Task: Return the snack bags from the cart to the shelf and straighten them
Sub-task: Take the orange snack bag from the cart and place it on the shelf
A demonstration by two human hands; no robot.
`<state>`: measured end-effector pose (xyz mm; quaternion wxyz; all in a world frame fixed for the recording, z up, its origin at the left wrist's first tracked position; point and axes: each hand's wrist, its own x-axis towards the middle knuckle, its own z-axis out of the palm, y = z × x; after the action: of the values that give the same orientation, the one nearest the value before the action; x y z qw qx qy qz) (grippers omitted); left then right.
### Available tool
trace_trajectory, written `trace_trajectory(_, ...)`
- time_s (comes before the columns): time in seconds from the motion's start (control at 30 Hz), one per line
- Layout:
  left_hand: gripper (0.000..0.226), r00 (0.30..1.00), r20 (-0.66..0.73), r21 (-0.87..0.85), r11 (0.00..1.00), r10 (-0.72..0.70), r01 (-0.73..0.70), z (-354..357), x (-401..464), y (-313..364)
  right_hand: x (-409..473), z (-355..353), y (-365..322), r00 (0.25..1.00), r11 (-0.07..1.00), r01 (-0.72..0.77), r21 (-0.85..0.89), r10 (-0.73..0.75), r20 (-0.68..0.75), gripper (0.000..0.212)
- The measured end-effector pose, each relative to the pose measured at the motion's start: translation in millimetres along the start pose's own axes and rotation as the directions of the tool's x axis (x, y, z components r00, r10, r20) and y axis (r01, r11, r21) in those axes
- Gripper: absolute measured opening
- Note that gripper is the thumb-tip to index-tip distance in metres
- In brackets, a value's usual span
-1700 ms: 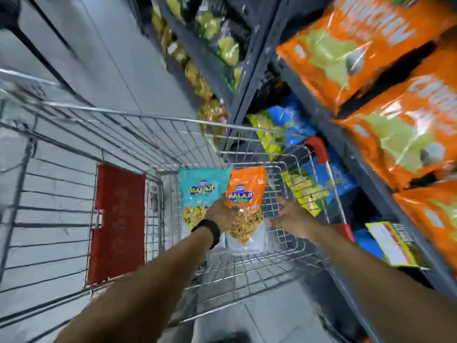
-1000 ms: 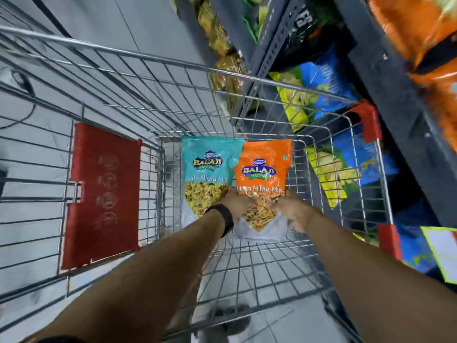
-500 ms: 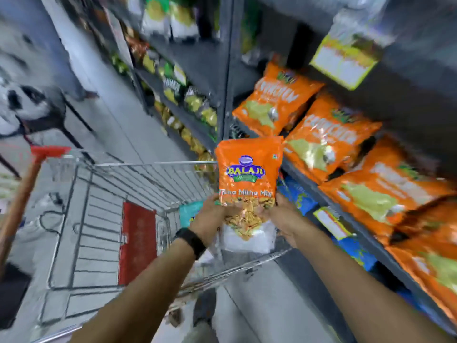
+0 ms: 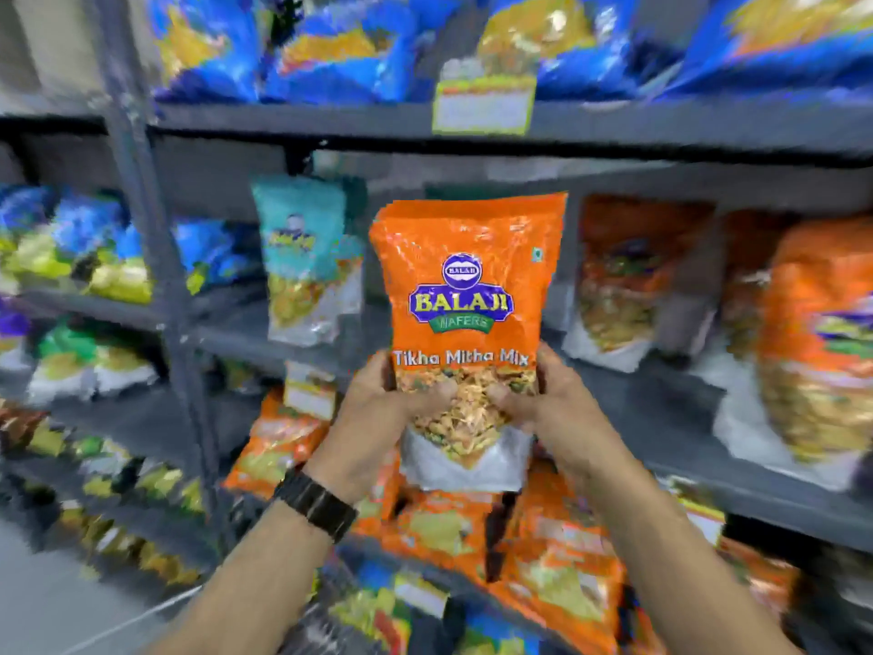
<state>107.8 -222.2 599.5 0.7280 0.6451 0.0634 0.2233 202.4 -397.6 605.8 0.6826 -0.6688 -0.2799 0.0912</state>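
An orange Balaji snack bag (image 4: 467,286) is held upright in front of the middle shelf (image 4: 661,408). My left hand (image 4: 378,408) grips its lower left side and my right hand (image 4: 543,408) grips its lower right side. On that shelf a teal Balaji bag (image 4: 307,257) stands to the left, and matching orange bags (image 4: 628,281) stand to the right. The cart is out of view.
Blue bags (image 4: 330,44) fill the top shelf, with a price tag (image 4: 482,106) on its edge. Orange bags (image 4: 557,550) lie on the lower shelf. A grey upright post (image 4: 156,276) divides the shelving; more snack bags (image 4: 80,248) sit to its left.
Both hands took the orange bag out of the cart and raised it up in front of the middle shelf. The view swung up from the cart to the shelves.
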Motion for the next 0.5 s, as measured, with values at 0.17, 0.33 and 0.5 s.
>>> trace_trajectory(0.17, 0.052, 0.986, 0.164, 0.053, 0.998, 0.010, -0.019, 102, 65, 4, 24, -88, -11, 0.952, 1.000, -0.021, -0.003, 0.019, -0.304, 0.046)
trace_trajectory(0.33, 0.047, 0.971, 0.240, 0.071, 0.997, -0.014, -0.003, 171, 107, -10, 38, -140, -11, 0.874, 0.999, -0.026, -0.037, 0.004, -0.486, 0.036)
trace_trajectory(0.5, 0.048, 0.964, 0.265, 0.135, 0.991, -0.024, -0.013, 187, 126, -26, 47, -158, 6, 0.866, 0.994, -0.075, -0.083, 0.023, -0.500, 0.038)
